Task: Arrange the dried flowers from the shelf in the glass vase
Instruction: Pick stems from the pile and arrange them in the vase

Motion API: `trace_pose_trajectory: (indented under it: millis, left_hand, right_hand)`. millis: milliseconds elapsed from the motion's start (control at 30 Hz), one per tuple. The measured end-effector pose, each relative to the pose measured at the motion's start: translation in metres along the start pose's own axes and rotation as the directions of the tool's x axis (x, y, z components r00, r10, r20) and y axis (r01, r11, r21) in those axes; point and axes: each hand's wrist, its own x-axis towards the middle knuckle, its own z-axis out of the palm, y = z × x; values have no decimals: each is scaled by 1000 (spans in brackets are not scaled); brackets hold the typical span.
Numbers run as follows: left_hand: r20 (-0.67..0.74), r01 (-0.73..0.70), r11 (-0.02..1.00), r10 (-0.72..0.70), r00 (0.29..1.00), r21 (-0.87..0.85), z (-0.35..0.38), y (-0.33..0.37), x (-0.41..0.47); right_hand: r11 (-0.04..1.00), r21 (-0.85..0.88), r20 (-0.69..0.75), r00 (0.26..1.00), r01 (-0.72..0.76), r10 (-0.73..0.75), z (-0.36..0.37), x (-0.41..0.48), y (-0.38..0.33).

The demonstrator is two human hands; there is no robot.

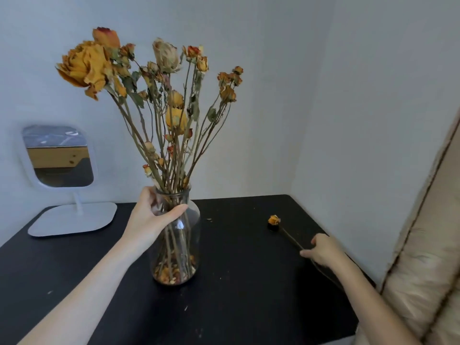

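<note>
Clear glass is under the fingers [174, 211] of the left hand [149, 217]: thumb and fingertips are wrapped around the shoulder and neck of the vase [178, 235], closed on it. This grip looks meant to steady the vase, which is top-heavy with tall stems and could tip when another is pushed in.

The right hand [323, 250] rests low on the black table [249, 282], near its right edge. Its fingers are curled around the thin stem of a single loose flower [273, 220], pinching it partway along. The stem lies flat on the table, with its small orange head pointing away from the person, well apart from the vase. It is probably the last stem to go in.

The vase stands upright near the middle of the table. It holds a loose bunch of dried flowers [159, 100], which fan out above the rim. The heads are faded orange and yellow, with one large ruffled bloom [84, 66] at upper left, a pale cream one [165, 56] near the top, and many small rosebuds on thin brown stems. Shed petals sit in the bottom of the vase, so the flowers seem brittle.

Behind and to the left, a white standing mirror [59, 155] sits on a flat base. A pale wall is behind, and a beige cushion [428, 257] is at the right.
</note>
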Motion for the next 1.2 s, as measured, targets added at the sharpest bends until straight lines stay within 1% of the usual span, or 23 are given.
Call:
trace_pose_trajectory:
  millis: [67, 133, 267, 400, 533, 600, 700, 767, 867, 933, 1033, 1200]
  left_hand:
    - [-1, 7, 1000, -7, 1000, -1, 0, 1, 0]
    - [3, 14, 1000, -14, 1000, 6, 0, 2, 1]
    - [6, 19, 1000, -19, 1000, 1, -2, 2, 0]
    - [11, 29, 1000, -29, 1000, -6, -2, 3, 0]
    - [14, 31, 1000, -31, 999, -3, -3, 2, 1]
    - [20, 29, 1000, -29, 999, -4, -3, 2, 1]
    - [25, 29, 1000, -29, 999, 9, -3, 3, 1]
    - [31, 35, 999, -36, 999, 20, -4, 4, 1]
    - [51, 43, 998, -44, 998, 37, -5, 7, 0]
    - [66, 48, 998, -51, 997, 43, -6, 9, -1]
    - [88, 39, 996, -46, 995, 83, -10, 9, 0]
    - [89, -42, 977, 24, 996, 207, -21, 8, -1]
  right_hand:
    - [999, -4, 3, 999, -44, 44, 6, 3, 11]
    - [998, 35, -14, 998, -57, 57, 13, 7, 16]
    - [994, 99, -50, 998, -45, 50, 18, 11, 13]
    - [994, 107, -86, 996, -28, 37, 22, 14, 10]
    - [992, 123, -82, 996, -27, 37, 22, 16, 9]
    - [986, 167, -96, 995, 5, 11, 22, 16, 7]
    - [956, 275, -130, 989, 104, -71, 20, 16, 0]
    - [910, 377, -141, 982, 173, -128, 15, 11, -9]
    - [802, 549, -121, 972, 236, -202, 6, -2, -26]
    - [728, 632, -126, 962, 266, -243, 1, -14, -39]
    - [626, 714, -164, 945, 312, -285, -5, -31, -60]
    - [432, 821, -215, 903, 374, -373, -12, -58, -93]
